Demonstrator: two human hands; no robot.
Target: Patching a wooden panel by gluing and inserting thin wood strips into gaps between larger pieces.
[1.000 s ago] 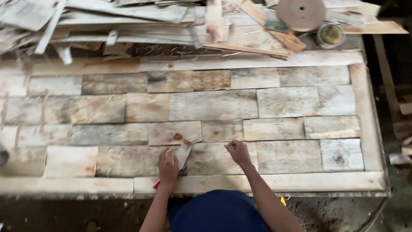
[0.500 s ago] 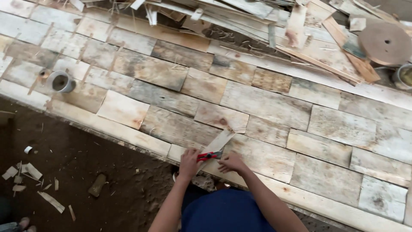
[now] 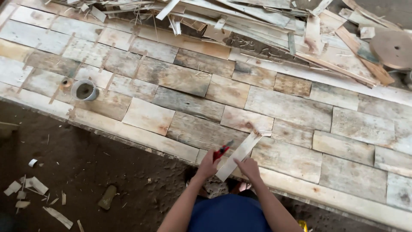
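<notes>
My left hand (image 3: pixel 207 165) grips a red-handled cutter (image 3: pixel 222 151), its tip pointing up and to the right. My right hand (image 3: pixel 248 166) holds a thin pale wood strip (image 3: pixel 238 155) that slants up to the right, its upper end resting on the patchwork of wood veneer pieces (image 3: pixel 189 103). Both hands sit at the near edge of the large work panel (image 3: pixel 141 135), side by side, with the strip between them.
A small grey cup (image 3: pixel 84 90) stands on the panel at the left. A heap of wood offcuts (image 3: pixel 240 25) lies along the far side, with a round wooden disc (image 3: pixel 392 47) at the far right. Scraps (image 3: pixel 30 189) litter the dirt floor at the lower left.
The view has swung left, showing more floor. My hands stay at the panel's near edge, still holding the cutter and the strip, which is now lifted more clearly off the panel.
</notes>
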